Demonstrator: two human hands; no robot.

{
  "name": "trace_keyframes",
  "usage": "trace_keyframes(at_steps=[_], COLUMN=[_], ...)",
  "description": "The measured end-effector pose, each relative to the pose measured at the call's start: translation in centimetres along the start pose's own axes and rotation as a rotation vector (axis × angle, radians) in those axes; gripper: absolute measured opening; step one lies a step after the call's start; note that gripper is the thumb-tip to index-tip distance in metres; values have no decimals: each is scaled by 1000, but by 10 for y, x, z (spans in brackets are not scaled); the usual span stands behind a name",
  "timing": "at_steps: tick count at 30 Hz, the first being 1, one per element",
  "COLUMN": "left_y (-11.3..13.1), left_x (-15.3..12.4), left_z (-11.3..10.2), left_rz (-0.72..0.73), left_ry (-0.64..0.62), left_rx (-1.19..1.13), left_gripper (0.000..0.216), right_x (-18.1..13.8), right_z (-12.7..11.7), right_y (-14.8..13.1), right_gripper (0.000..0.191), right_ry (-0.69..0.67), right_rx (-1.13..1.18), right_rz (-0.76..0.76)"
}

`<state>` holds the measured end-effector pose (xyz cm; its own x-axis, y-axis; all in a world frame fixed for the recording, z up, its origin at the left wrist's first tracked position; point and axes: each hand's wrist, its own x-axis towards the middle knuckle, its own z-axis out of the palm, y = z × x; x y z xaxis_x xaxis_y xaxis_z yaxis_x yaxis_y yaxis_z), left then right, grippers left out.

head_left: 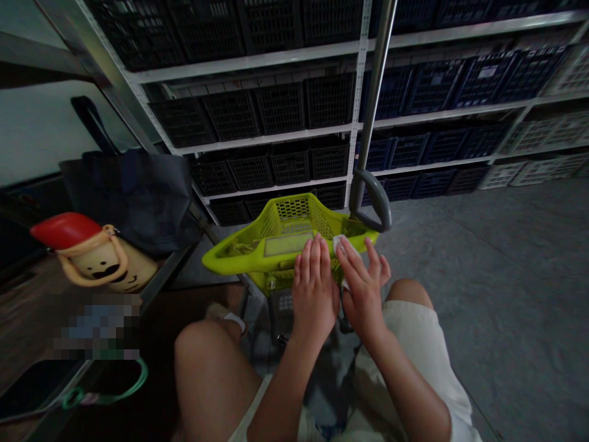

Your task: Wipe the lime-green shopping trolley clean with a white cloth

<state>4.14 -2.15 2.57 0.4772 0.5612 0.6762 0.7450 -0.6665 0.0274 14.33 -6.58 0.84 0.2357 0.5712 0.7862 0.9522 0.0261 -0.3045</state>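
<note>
On my feed, the work sits at the green shopping cart [234,263], in the centre of the frame, and I judge it to be under way, not finished: both hands are at the cart's near edge. A white wad [339,244], which looks like tissue or cloth though the dim picture leaves me unsure, lies at that edge, just right of centre.

The left hand [314,288] has its fingers stretched out and pressed together, the tips at the edge beside the pale panel [289,244]; I see nothing held in it. The right hand [365,285] reaches to the white wad with its front fingers, while the outer ones spread away to the right. I cannot tell whether it pinches the wad or only presses it down.

What is done shows poorly: I can pick out no line between a treated and an untreated stretch. As I judge it, what is left includes the edge running to centre left, where neither hand rests, and the grey loop [385,205] with its metal pole [378,80], right of centre and upward, both untouched.
</note>
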Motion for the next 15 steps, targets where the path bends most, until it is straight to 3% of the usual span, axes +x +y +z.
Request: trace_keyframes(at_steps=[4, 9, 12, 15], left_y=[-2, -1, 1, 1], left_x=[-1, 0, 0, 0], left_z=[-1, -2, -1, 0], left_rz=[4, 7, 4, 0], left_ry=[1, -11, -10, 2], left_rx=[17, -18, -14, 11], left_gripper=[66, 73, 71, 67], right_x=[-1, 1, 1, -2], right_z=[-5, -9, -4, 0], right_y=[3, 31, 21, 1], right_gripper=[83, 84, 82, 80], right_ry=[-58, 122, 117, 40], right_rx=[24, -49, -55, -1], right_rz=[-58, 130, 127, 25])
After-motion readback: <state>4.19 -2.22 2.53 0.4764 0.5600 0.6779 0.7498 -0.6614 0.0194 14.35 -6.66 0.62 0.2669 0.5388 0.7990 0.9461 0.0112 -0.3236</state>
